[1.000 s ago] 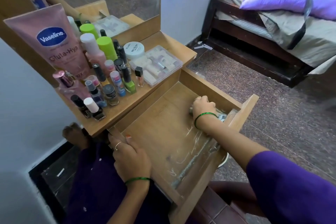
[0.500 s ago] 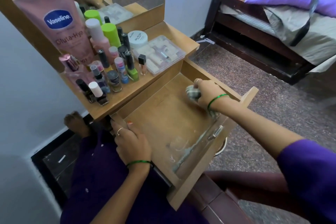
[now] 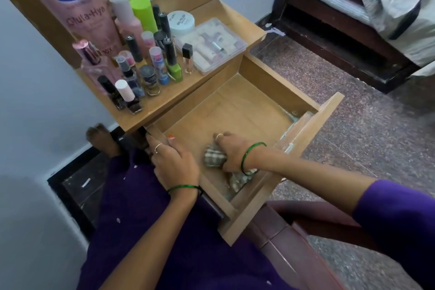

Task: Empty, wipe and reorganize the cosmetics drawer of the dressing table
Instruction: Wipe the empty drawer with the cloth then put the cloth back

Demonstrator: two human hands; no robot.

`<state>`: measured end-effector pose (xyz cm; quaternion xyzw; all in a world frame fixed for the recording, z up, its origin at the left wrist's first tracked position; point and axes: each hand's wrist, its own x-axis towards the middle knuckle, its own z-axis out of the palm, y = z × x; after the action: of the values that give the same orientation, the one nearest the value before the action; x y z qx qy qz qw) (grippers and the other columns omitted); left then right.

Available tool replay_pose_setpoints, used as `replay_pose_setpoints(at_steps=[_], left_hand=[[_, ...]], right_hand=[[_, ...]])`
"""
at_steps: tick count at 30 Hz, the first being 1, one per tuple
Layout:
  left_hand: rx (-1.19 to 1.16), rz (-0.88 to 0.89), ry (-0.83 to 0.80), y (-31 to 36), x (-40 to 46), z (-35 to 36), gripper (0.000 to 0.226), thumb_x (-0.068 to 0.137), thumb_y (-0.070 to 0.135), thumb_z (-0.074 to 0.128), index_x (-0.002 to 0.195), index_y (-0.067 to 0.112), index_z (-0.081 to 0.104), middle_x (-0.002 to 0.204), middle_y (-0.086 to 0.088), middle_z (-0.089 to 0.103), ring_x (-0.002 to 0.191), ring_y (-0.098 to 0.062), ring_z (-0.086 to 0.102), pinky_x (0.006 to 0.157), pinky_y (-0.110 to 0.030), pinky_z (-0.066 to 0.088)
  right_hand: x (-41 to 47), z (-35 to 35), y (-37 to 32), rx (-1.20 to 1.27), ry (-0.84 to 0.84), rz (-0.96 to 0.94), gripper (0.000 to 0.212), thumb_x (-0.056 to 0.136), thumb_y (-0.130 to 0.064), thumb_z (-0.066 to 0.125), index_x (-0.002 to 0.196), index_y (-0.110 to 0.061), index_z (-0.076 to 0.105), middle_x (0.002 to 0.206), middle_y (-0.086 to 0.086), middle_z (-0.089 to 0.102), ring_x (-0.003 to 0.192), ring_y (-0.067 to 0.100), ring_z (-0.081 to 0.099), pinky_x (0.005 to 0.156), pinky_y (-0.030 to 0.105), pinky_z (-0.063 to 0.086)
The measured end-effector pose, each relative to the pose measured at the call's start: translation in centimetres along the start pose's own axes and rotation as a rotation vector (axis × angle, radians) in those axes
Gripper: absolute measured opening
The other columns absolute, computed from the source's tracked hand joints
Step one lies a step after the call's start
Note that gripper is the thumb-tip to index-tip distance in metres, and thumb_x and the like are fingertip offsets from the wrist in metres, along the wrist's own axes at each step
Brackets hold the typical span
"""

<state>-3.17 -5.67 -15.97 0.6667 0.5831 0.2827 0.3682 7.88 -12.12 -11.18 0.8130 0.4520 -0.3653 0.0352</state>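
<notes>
Right hand (image 3: 231, 152) is bunched round a checked cloth (image 3: 213, 157), fingers curled over it & pressing it onto the drawer floor near the front-left corner. Left hand (image 3: 173, 162) grips the drawer's near side wall, thumb inside, fingers wrapped over the edge, prob. to steady it.

Drawer (image 3: 277, 77) is pulled well out and holds no cosmetics, just the cloth; part of the cloth trails toward the front panel. Some pale residue shows along the right-hand wall & front corner, so by my reading the wipe isn't finished on that side.

All the cosmetics stand on the tabletop (image 3: 164, 106) above: big pink lotion tube (image 3: 70, 2), green-capped bottles (image 3: 141, 13), a crowd of nail polish bottles (image 3: 150, 73) close to the edge, a white jar (image 3: 181, 20) and a clear lidded box (image 3: 211, 46).

Risks from here, as I judge them:
- drawer is far out; hard downward scrubbing could tip or jam it w/o the left hand's hold.
- jolting the table may knock the small bottles near the edge down into the drawer.
- loose cloth tail could miss the corners, leaving grime there.
</notes>
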Motion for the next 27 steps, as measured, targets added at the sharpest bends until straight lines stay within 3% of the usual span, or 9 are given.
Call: replay_pose_setpoints(at_steps=[2,4,8,11,15,19,23,27], left_hand=[[0.010,0.007,0.005,-0.1,0.1,0.1,0.059,0.091,0.045,0.022,0.144,0.020,0.017,0.124,-0.018,0.056,0.103,-0.037,0.059,0.082,-0.055,0.048],[-0.009,0.009,0.009,-0.2,0.1,0.1,0.062,0.089,0.048,0.020,0.144,0.019,0.017,0.122,-0.017,0.057,0.102,-0.037,0.059,0.081,-0.055,0.049],[-0.051,0.015,0.017,-0.2,0.1,0.1,0.062,0.088,0.052,0.018,0.142,0.023,0.020,0.119,-0.014,0.059,0.099,-0.035,0.061,0.079,-0.054,0.050],[-0.050,0.022,0.019,-0.4,0.1,0.2,0.064,0.086,0.054,0.017,0.142,0.024,0.020,0.118,-0.014,0.060,0.098,-0.034,0.061,0.079,-0.054,0.051],[-0.046,0.025,0.019,-0.5,0.2,0.4,0.065,0.086,0.054,0.017,0.143,0.022,0.020,0.121,-0.015,0.059,0.099,-0.036,0.060,0.079,-0.054,0.050],[-0.051,0.037,0.020,-0.4,0.2,0.3,0.065,0.087,0.051,0.018,0.143,0.019,0.020,0.125,-0.015,0.057,0.103,-0.035,0.059,0.080,-0.054,0.050],[-0.046,0.044,0.016,-0.5,0.1,0.4,0.064,0.088,0.051,0.018,0.143,0.018,0.020,0.124,-0.016,0.057,0.104,-0.035,0.059,0.081,-0.053,0.050],[-0.047,0.043,0.017,-0.7,0.1,0.4,0.063,0.090,0.049,0.020,0.144,0.018,0.018,0.127,-0.015,0.056,0.106,-0.033,0.058,0.083,-0.052,0.050]], right_hand=[[-0.3,-1.1,-0.2,0.147,-0.045,-0.017,0.049,0.076,-0.012,0.067,0.120,-0.014,0.044,0.100,0.007,0.058,0.088,0.024,0.057,0.075,0.032,0.051],[0.2,-2.5,0.0,0.153,0.075,-0.024,0.043,0.077,-0.009,0.063,0.116,-0.016,0.047,0.090,0.002,0.056,0.082,0.020,0.054,0.069,0.030,0.048],[2.8,-5.0,0.6,0.155,0.384,-0.067,0.038,0.079,-0.003,0.056,0.116,-0.011,0.050,0.099,0.009,0.060,0.088,0.024,0.058,0.069,0.026,0.041],[5.1,-5.2,-0.2,0.096,0.417,-0.066,0.038,0.081,-0.004,0.053,0.119,-0.009,0.049,0.110,0.016,0.061,0.097,0.031,0.060,0.074,0.031,0.046],[6.2,-3.2,-0.7,-0.084,0.339,-0.143,0.044,0.081,-0.009,0.050,0.125,-0.014,0.049,0.115,0.013,0.061,0.102,0.033,0.059,0.080,0.034,0.049],[4.5,-0.4,-1.1,-0.396,0.177,-0.422,0.036,0.082,-0.014,0.050,0.117,-0.021,0.055,0.117,0.006,0.061,0.104,0.028,0.053,0.085,0.035,0.049],[1.7,-0.2,0.4,-0.540,0.016,-0.566,0.031,0.082,-0.013,0.053,0.111,-0.022,0.059,0.117,0.005,0.058,0.111,0.025,0.046,0.085,0.041,0.050],[-0.6,-0.3,1.3,-0.526,-0.235,-0.647,0.044,0.079,-0.006,0.050,0.114,-0.031,0.062,0.126,-0.011,0.050,0.112,0.019,0.042,0.076,0.030,0.044]])
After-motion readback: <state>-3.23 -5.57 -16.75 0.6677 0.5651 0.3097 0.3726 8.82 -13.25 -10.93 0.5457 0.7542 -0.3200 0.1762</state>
